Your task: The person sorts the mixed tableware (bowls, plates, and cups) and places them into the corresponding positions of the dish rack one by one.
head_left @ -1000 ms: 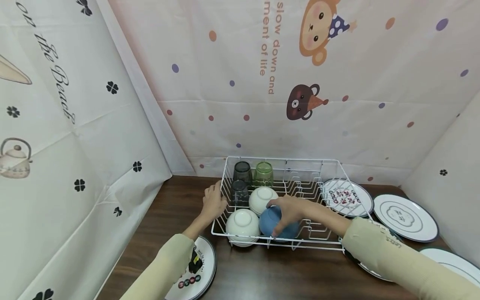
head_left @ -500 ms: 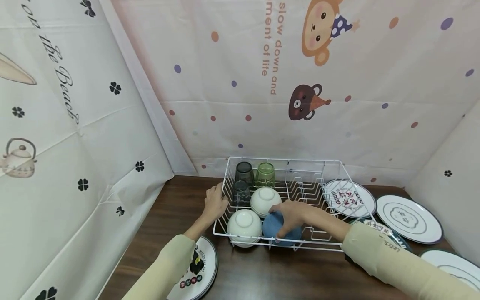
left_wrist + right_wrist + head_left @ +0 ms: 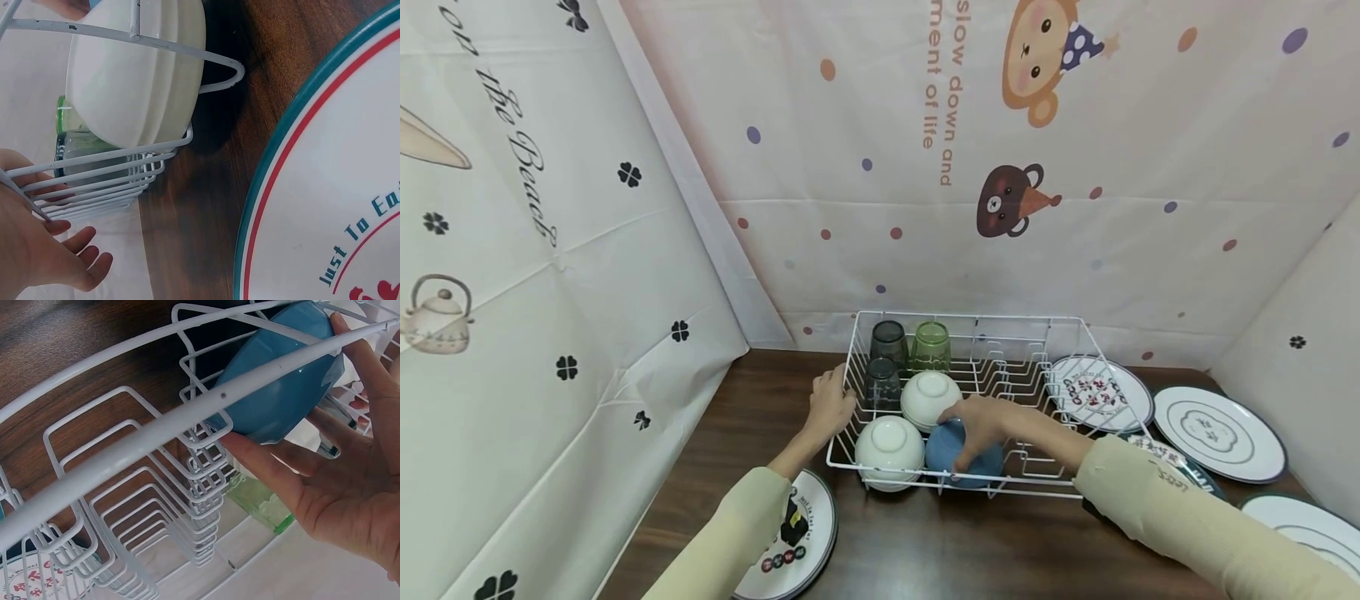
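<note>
A white wire dish rack stands on the dark wooden table. My left hand grips its left rim; in the left wrist view that hand has fingers around the wires. My right hand holds a blue bowl, upside down in the rack's front. Thumb and fingers spread round the bowl in the right wrist view. Left of it sits a white bowl, with another white bowl behind, both bottom up. Two dark glasses and a green glass fill the back left.
A stack of plates lies front left of the rack. To the right lie a red-patterned plate, a white plate and another plate. My right sleeve partly covers one more plate. A printed sheet hangs behind.
The blue bowl has shifted slightly right within the rack, away from the white bowls, with my right hand around it. My left hand has stayed on the rim.
</note>
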The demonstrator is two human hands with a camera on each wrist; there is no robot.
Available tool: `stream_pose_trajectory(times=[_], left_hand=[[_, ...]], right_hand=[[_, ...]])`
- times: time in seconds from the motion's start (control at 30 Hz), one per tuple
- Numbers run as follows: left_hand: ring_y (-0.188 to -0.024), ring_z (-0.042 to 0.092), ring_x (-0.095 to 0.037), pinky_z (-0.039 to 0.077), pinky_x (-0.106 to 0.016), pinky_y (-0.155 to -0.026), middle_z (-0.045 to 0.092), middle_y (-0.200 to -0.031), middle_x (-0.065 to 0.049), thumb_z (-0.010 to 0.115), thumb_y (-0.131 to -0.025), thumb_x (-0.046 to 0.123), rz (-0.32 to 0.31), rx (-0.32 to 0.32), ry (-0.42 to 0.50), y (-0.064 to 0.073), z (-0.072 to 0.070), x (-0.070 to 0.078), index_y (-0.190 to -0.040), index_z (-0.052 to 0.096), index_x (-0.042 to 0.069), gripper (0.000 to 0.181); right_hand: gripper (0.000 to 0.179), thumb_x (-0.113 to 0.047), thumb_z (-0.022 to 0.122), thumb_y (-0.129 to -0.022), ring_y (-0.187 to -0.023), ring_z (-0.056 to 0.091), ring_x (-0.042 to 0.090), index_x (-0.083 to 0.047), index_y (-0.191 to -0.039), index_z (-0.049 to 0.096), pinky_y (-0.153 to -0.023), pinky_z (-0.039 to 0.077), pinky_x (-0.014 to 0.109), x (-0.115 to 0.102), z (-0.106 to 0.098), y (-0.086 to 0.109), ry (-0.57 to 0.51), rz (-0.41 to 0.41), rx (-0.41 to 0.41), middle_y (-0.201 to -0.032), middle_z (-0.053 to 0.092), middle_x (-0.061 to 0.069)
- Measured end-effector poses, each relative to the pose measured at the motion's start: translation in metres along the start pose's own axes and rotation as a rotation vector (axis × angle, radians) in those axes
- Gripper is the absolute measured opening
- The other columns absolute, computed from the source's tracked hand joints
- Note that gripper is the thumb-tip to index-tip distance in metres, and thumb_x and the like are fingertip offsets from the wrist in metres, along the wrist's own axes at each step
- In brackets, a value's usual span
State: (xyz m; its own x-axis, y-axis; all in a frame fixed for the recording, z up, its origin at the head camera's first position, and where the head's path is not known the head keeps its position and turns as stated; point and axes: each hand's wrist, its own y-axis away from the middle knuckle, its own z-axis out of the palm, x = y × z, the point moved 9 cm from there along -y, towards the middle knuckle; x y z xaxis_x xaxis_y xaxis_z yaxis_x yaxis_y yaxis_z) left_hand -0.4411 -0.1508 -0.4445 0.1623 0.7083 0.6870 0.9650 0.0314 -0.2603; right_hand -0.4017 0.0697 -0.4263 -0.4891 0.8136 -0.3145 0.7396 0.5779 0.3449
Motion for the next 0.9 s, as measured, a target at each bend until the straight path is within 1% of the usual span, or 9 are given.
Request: stream_pose_trajectory(times=[0.17,0.33,0.4,0.5,0.53,0.67,0.77,0.83,0.9], left_hand=[[-0.129,0.044,-0.05,0.039,-0.069,-0.101,0.058,-0.13,-0.031,0.048,-0.091,0.003,0.001,-0.011,0.005,0.0,0.001,0.0,-0.145,0.049,-0.006,0.054],[-0.128,0.046,-0.05,0.04,-0.069,-0.101,0.06,-0.127,-0.031,0.048,-0.091,0.003,0.006,-0.004,0.007,0.001,0.0,0.001,-0.144,0.05,-0.005,0.054],[-0.127,0.047,-0.05,0.041,-0.069,-0.1,0.06,-0.127,-0.032,0.049,-0.09,0.003,0.016,0.005,0.005,0.001,-0.001,0.001,-0.143,0.051,-0.005,0.053],[-0.125,0.048,-0.051,0.042,-0.069,-0.098,0.06,-0.126,-0.032,0.05,-0.09,0.003,0.033,0.021,-0.002,0.0,-0.003,0.003,-0.141,0.052,-0.006,0.052],[-0.124,0.049,-0.051,0.043,-0.07,-0.097,0.061,-0.125,-0.033,0.051,-0.089,0.003,0.038,0.028,-0.007,0.0,-0.004,0.003,-0.141,0.052,-0.006,0.052],[-0.123,0.049,-0.053,0.043,-0.071,-0.096,0.06,-0.125,-0.034,0.05,-0.089,0.004,0.048,0.045,-0.007,0.0,-0.006,0.005,-0.14,0.053,-0.007,0.052],[-0.125,0.048,-0.053,0.042,-0.071,-0.098,0.06,-0.127,-0.034,0.049,-0.091,0.004,0.042,0.037,0.002,-0.001,-0.006,0.005,-0.141,0.052,-0.007,0.052],[-0.125,0.048,-0.053,0.041,-0.071,-0.099,0.06,-0.127,-0.034,0.049,-0.091,0.005,0.037,0.024,0.0,-0.001,-0.004,0.004,-0.142,0.051,-0.007,0.052],[-0.127,0.047,-0.052,0.041,-0.07,-0.1,0.059,-0.13,-0.033,0.049,-0.092,0.005,0.024,0.009,0.001,-0.001,-0.003,0.003,-0.143,0.049,-0.007,0.053]], right_hand=[[0.077,-0.034,0.093,-0.068,-0.112,0.063,0.029,-0.01,-0.135,0.064,-0.084,0.058,0.043,0.004,0.002,-0.003,-0.02,0.035,-0.034,-0.125,0.065,0.018],[0.077,-0.037,0.093,-0.069,-0.115,0.063,0.031,-0.01,-0.135,0.063,-0.092,0.055,0.048,0.005,0.004,-0.005,0.003,0.034,-0.049,-0.126,0.066,0.018],[0.078,-0.039,0.092,-0.07,-0.115,0.063,0.031,-0.011,-0.137,0.063,-0.093,0.054,0.049,0.005,0.004,-0.005,0.012,0.041,-0.059,-0.127,0.066,0.018],[0.078,-0.039,0.09,-0.073,-0.116,0.061,0.031,-0.013,-0.14,0.06,-0.087,0.057,0.049,0.005,0.005,-0.004,0.01,0.056,-0.083,-0.13,0.063,0.018],[0.078,-0.038,0.089,-0.074,-0.118,0.06,0.032,-0.012,-0.141,0.059,-0.087,0.057,0.049,0.004,0.005,-0.003,0.006,0.054,-0.092,-0.132,0.062,0.019],[0.08,-0.037,0.086,-0.079,-0.128,0.056,0.038,-0.007,-0.146,0.053,-0.098,0.053,0.052,-0.001,0.004,0.0,-0.003,0.009,-0.103,-0.14,0.058,0.022],[0.078,-0.038,0.083,-0.084,-0.133,0.054,0.041,-0.003,-0.146,0.052,-0.108,0.046,0.054,-0.003,-0.001,0.005,-0.004,-0.039,-0.076,-0.142,0.057,0.024],[0.073,-0.04,0.079,-0.088,-0.13,0.057,0.041,-0.001,-0.144,0.054,-0.107,0.047,0.054,-0.003,-0.008,0.008,0.01,-0.071,-0.022,-0.139,0.06,0.024],[0.063,-0.04,0.075,-0.092,-0.118,0.065,0.037,0.0,-0.138,0.059,-0.098,0.053,0.051,0.0,-0.019,0.011,0.027,-0.101,0.086,-0.131,0.066,0.022]])
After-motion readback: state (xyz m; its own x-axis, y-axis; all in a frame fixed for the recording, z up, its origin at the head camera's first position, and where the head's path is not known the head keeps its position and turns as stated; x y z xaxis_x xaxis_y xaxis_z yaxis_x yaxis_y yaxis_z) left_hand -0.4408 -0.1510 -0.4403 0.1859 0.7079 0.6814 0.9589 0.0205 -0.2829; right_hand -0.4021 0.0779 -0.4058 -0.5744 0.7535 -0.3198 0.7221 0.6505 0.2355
